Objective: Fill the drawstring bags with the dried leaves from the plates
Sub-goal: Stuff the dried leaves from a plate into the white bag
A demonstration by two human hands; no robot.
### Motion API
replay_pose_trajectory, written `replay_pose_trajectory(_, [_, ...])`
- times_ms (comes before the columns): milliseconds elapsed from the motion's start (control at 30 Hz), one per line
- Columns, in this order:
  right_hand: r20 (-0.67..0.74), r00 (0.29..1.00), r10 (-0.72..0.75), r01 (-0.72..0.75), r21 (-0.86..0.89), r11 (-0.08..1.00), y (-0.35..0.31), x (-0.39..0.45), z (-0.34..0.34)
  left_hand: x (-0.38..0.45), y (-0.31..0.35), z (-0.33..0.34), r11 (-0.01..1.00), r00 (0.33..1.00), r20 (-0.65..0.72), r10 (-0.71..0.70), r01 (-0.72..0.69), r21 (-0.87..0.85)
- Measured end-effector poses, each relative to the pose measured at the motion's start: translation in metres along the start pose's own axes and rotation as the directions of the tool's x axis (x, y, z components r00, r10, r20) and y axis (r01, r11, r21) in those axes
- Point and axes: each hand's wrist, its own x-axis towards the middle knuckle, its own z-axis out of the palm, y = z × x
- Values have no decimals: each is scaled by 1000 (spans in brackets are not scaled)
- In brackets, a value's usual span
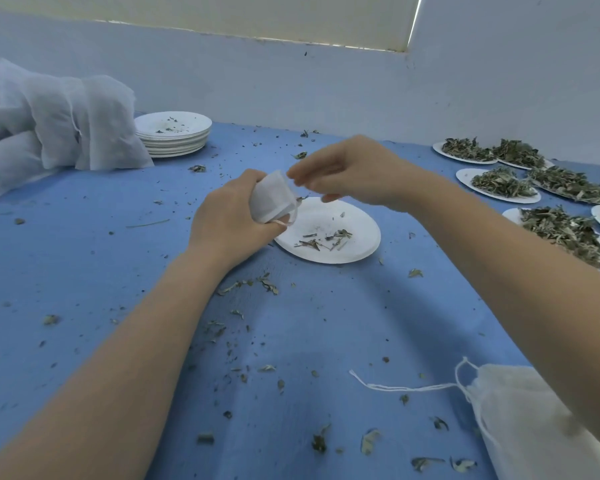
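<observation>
1. Drawstring bag [272,197]: gripped in the left hand [231,221], fingers wrapped round its body, mouth turned toward the right hand [343,174].
2. Step, as I judge it: stuffing the last leaves from the plate [354,251] just below both hands; only scraps of dried leaves [326,239] remain.
3. Right hand hovers at the bag's mouth, fingers loosely bent; blur hides whether they pinch anything.
4. Next likely calls for gathering the scraps, then taking a full plate [465,183] off to the right hand's far side.

A blue table [84,271] carries a near-empty plate [361,247] mid-surface, stacked plates [174,133] and white bags [59,126] at the far-left edge, leaf-filled plates [496,183] along the right edge, scattered leaf bits [267,284]
</observation>
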Motion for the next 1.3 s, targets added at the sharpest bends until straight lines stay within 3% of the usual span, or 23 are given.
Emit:
replay_pose_trajectory(67, [-132,987,94,-122,-219,968,15,4,0,1,-2,-1,999,1000,-21,-23,24,40])
replay_pose_trajectory(167, [-95,967,235,-244,-597,765,35,9,5,2,-3,-1,998,999,-36,-41,43,56])
replay_pose_trajectory(367, [10,957,290,-173,-783,598,38,8,22,1,-4,0,997,1000,-25,-14,16,79])
replay_pose_trajectory(433, [18,961,277,-156,-790,593,33,2,26,1,-4,0,997,999,-32,-22,24,69])
replay_pose_trajectory(600, [38,990,137,-86,-610,788,27,1,30,1,-5,-1,996,999,-32,-43,45,76])
replay_pose_trajectory(867, [165,985,-56,147,-613,776,34,7,49,2,-7,-4,993,991,-67,-114,115,19])
replay_pose_trajectory(1067, [67,997,37,3,-515,857,38,-16,22,3,-8,-2,994,992,-67,-104,105,22])
replay_pose_trajectory(1200, [-42,979,200,-180,-643,744,38,-14,18,2,-9,-2,994,992,-65,-106,107,19])
replay_pose_trajectory(1300, [-2,962,273,-206,-660,723,34,-11,32,2,-9,-2,995,994,-50,-95,96,28])
